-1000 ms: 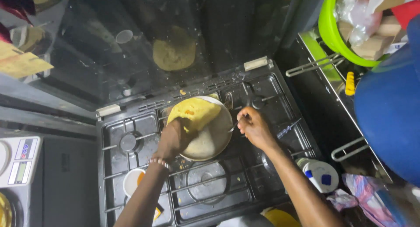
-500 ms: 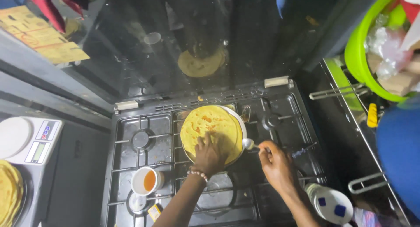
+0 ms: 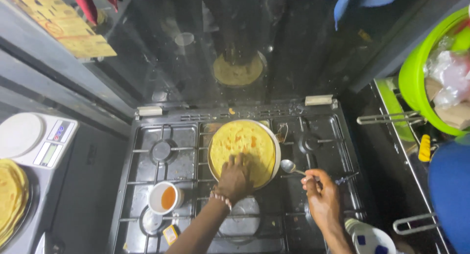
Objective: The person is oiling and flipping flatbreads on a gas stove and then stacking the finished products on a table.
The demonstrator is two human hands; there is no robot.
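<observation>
Hidden: the pan (image 3: 277, 151) shows only as a pale rim around the flatbread; the burner under it is covered. The stacked flatbreads (image 3: 11, 197) are cut off at the left edge, the blue-and-white tub (image 3: 371, 238) at the bottom.
Flatbread (image 3: 243, 148): round, yellow, brown-spotted, flat in the pan at the stove's back centre.
Left hand (image 3: 235, 178): fingers spread, pressing flat on the flatbread's near edge.
Right hand (image 3: 320, 195): closed around the handle of a metal spoon (image 3: 290, 167), whose bowl lies just beside the pan's right rim.
Stove (image 3: 147, 175): black, with metal grates.
Cup (image 3: 165, 197): white, round, with orange liquid, front left.
Scale (image 3: 36, 139): white, with a round plate, left of the stove.
Sign (image 3: 73, 31): yellow printed sheet, upper left.
Bowl (image 3: 416, 77): bright green, with clear bags inside.
</observation>
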